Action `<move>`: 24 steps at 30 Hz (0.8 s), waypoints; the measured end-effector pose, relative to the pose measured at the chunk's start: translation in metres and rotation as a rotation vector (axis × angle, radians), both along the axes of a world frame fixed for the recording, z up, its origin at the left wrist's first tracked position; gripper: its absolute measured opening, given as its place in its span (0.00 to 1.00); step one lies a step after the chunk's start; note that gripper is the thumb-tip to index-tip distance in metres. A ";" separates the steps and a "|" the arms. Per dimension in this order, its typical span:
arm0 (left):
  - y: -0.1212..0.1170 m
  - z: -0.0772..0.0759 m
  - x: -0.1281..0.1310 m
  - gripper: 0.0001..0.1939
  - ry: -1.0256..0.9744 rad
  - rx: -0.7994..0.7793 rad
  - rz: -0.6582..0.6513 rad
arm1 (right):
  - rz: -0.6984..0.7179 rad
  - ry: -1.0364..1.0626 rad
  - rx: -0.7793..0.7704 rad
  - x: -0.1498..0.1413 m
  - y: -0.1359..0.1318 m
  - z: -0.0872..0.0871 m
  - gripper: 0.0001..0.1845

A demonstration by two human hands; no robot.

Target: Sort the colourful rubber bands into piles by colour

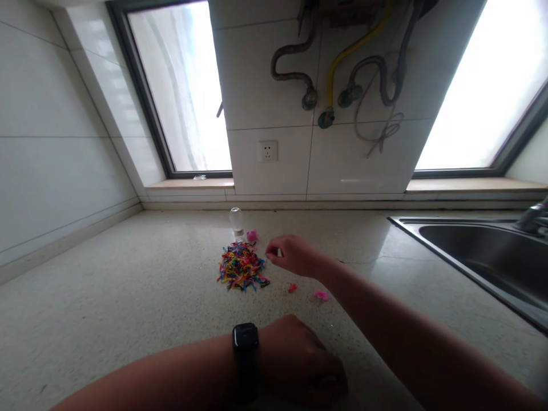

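I see a pile (242, 267) of tiny bands, red, blue, yellow and black, all mixed up on the counter (149, 285). The right hand (291, 255) hangs just to the right of the pile. Its thumb and finger bend round to make a little ring, but I can't tell if there is a band in it. The left hand (302, 362) is nearer the person than the pile, with its fingers curled in and a watch (245, 337) on the wrist. I can't tell if it holds anything. The two hands are apart.

Right behind the pile stands a clear bottle (236, 221), with a pink lump (252, 235) beside it. A red bit (292, 287) and a pink bit (321, 295) lie to the right of the pile, on the person's side. The sink (483, 257) is well off to the right of the pile.

The bands look loose and tangled, so a pinch could pull up a whole bunch. A careless sweep of the right hand could scatter the pile. If it reached too far behind the pile, it could bump the bottle over. The right arm is close to the pink bit, so a low sleeve-side brush could push it away.
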State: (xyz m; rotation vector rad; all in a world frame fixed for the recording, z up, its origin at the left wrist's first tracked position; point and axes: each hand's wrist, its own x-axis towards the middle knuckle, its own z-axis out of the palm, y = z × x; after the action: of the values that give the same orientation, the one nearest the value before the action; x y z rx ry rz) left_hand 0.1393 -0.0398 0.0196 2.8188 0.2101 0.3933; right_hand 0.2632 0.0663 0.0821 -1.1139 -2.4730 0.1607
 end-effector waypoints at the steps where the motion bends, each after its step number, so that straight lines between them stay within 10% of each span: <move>1: 0.000 0.000 0.000 0.09 0.000 0.001 -0.003 | -0.005 -0.043 0.008 -0.009 0.002 0.000 0.10; 14: 0.001 0.002 0.000 0.09 -0.018 0.026 -0.016 | -0.082 -0.442 0.020 -0.063 0.013 -0.011 0.20; 24: 0.003 0.001 0.000 0.08 -0.008 0.045 -0.028 | -0.087 -0.325 -0.023 -0.066 0.015 -0.018 0.13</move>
State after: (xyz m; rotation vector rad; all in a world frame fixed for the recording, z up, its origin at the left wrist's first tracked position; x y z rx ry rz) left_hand 0.1391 -0.0372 0.0208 2.8607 0.1625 0.4074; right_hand 0.1974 0.0813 0.0641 -1.3473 -2.7010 -0.0202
